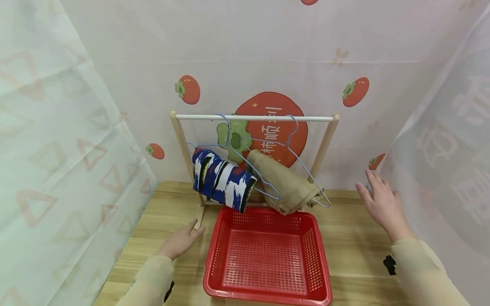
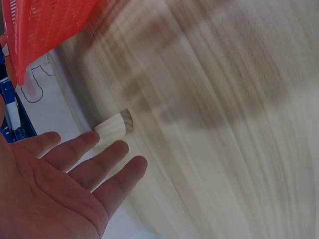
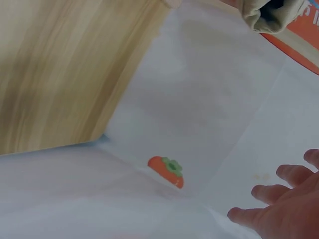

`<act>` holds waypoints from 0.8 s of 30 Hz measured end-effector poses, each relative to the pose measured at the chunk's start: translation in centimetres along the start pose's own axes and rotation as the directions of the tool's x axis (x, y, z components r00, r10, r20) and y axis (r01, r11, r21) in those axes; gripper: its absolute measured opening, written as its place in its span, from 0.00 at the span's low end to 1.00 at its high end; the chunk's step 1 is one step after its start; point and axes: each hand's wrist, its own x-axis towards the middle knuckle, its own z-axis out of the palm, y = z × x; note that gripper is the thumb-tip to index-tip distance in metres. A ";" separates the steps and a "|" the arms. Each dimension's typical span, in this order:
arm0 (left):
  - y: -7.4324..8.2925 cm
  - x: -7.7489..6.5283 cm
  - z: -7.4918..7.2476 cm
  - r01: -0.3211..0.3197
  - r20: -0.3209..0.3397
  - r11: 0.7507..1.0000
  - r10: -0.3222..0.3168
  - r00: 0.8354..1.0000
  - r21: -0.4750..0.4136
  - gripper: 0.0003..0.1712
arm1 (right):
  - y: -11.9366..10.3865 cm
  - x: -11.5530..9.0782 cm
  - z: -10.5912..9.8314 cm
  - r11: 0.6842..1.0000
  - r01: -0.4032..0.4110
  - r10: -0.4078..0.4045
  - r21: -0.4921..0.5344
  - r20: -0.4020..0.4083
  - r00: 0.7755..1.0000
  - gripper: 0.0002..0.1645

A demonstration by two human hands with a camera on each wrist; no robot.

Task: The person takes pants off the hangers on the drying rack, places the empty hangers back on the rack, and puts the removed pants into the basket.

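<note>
My left hand [image 1: 179, 241] hovers left of the red basket [image 1: 268, 299], near the rack's left foot, fingers spread and holding nothing. Out to the right, my right hand [image 1: 384, 207] is raised by the cloth wall, fingers extended, with nothing in it. A small rack [image 1: 252, 117] of wood and white bars stands behind the basket. On one blue hanger [image 1: 229, 136] hangs a blue, white and black patterned garment [image 1: 220, 176]. A khaki garment [image 1: 283, 180] hangs on the other blue hanger [image 1: 292, 146]. The left wrist view shows the left palm and several fingers.
The wooden table [image 1: 360, 242] extends under the basket and rack. White printed cloth [image 1: 306, 76] covers the back, and further cloth walls stand close on the left and right. In the right wrist view, the table's corner [image 3: 99, 132] meets the cloth.
</note>
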 end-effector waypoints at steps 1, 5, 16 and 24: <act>0.1 0.0 0.2 -0.005 -0.002 1.000 0.005 1.000 -0.013 0.55 | -0.2 0.1 0.0 1.000 0.008 -0.008 0.016 -0.003 1.000 0.44; 0.2 0.0 1.1 -0.009 -0.001 0.996 0.009 1.000 -0.090 0.53 | -1.4 0.5 -0.1 0.995 0.060 -0.059 0.076 -0.015 0.998 0.43; 0.2 0.4 4.4 -0.043 -0.048 0.960 0.031 0.998 -0.277 0.37 | -4.9 0.8 0.9 0.974 0.166 -0.170 0.157 0.011 0.985 0.39; 0.7 0.2 5.1 -0.022 -0.026 0.913 0.013 1.000 -0.407 0.30 | -6.2 1.0 2.3 0.968 0.180 -0.194 0.176 0.065 0.979 0.38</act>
